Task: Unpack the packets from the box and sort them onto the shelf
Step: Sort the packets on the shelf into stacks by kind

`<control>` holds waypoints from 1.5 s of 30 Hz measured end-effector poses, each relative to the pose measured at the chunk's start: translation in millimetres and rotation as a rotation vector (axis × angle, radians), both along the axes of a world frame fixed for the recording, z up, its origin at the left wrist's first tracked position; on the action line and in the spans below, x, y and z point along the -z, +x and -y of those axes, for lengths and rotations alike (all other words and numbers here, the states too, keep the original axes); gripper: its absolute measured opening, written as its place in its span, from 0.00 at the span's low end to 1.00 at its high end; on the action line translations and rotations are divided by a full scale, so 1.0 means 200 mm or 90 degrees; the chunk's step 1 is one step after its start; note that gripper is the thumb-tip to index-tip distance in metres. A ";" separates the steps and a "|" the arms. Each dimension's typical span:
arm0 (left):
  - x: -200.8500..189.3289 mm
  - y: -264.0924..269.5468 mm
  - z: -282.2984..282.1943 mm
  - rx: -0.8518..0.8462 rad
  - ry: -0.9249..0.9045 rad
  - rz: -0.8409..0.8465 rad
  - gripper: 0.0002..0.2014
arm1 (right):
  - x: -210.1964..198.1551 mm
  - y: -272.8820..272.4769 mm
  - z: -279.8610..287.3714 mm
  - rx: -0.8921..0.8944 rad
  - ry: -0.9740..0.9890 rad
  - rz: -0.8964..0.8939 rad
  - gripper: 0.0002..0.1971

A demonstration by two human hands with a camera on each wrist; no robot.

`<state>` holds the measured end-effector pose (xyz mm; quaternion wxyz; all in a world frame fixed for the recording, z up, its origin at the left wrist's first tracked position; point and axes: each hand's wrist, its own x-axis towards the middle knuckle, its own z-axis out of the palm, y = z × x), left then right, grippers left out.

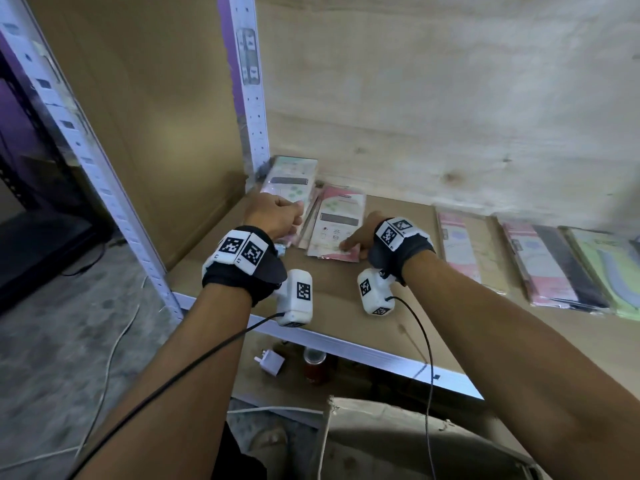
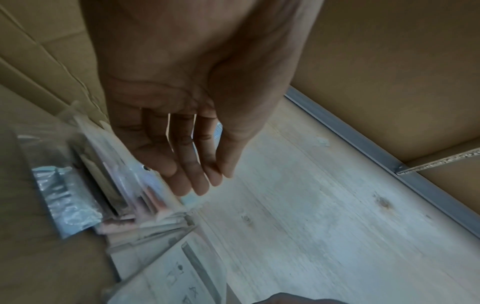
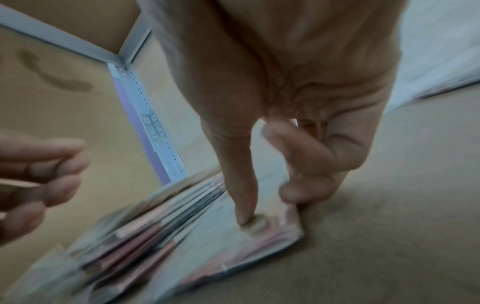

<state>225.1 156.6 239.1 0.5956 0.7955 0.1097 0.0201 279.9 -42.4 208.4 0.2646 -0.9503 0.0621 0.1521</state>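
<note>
A pink-and-white packet [image 1: 337, 223] lies flat on the cardboard-lined shelf [image 1: 332, 303], next to a stack of similar packets [image 1: 289, 181] in the far left corner. My right hand [image 1: 356, 245] presses one straight digit on the pink packet's [image 3: 233, 246] near corner. The other fingers [image 3: 306, 191] curl against its edge. My left hand [image 1: 277, 216] hovers over the corner stack [image 2: 116, 185], fingers loosely bent, holding nothing. The right wrist view shows the left hand [image 3: 44, 174] empty. The cardboard box [image 1: 381, 407] sits low in front of me.
More packets [image 1: 460, 247] [image 1: 550, 268] [image 1: 609, 271] lie in a row along the shelf to the right. A metal upright [image 1: 249, 98] stands at the back left corner, another post [image 1: 86, 161] at the front left. Below the shelf are a white plug [image 1: 270, 362] and a jar [image 1: 314, 367].
</note>
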 end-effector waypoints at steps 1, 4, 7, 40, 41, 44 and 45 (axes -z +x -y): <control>0.00 -0.01 0.01 0.002 0.005 -0.003 0.11 | -0.01 -0.01 0.01 0.000 -0.008 -0.001 0.37; 0.00 -0.02 0.04 0.011 0.012 -0.016 0.10 | -0.05 -0.07 0.06 -0.042 0.033 -0.042 0.22; 0.01 -0.04 0.10 0.039 -0.019 -0.036 0.08 | -0.05 -0.17 0.15 -0.043 0.187 -0.052 0.07; -0.01 0.03 0.84 0.095 -0.334 -0.020 0.06 | -0.05 -0.58 0.99 0.119 0.355 0.379 0.17; 0.00 0.03 0.86 0.120 -0.325 -0.020 0.07 | -0.04 -0.57 1.01 0.126 0.372 0.350 0.20; 0.01 0.04 0.90 0.171 -0.300 -0.023 0.08 | -0.03 -0.56 1.07 0.121 0.380 0.283 0.23; 0.02 0.05 0.91 0.180 -0.307 -0.024 0.07 | -0.03 -0.56 1.08 0.120 0.377 0.272 0.21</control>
